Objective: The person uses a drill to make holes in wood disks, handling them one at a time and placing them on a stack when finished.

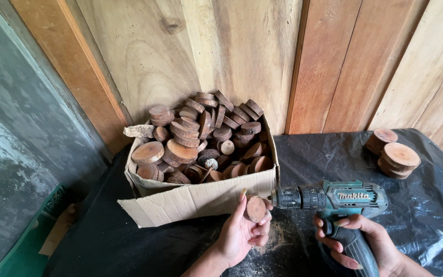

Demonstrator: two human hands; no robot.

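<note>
Here, a cardboard box (201,197) stands on a table covered with black plastic sheeting (303,154), its near flap folded outward. The box is heaped above its rim with round wood slices (196,138), bark-edged discs of mixed size lying flat, tilted and on edge. At the far right of the table, well apart from the box, a small stack of wood discs (395,154) rests on the sheeting.

The left hand (242,233) is closed around a single small wood disc (256,209), pinched between thumb and fingertips just in front of the box, its flat face turned toward the viewer and its edge toward the tool. The right hand (357,241) is wrapped around the handle of a teal cordless drill (329,197). The drill's long axis lies level, chuck pointing left, its tip meeting the disc's right edge. Pale sawdust (278,241) lies scattered on the sheeting beneath both hands.
</note>
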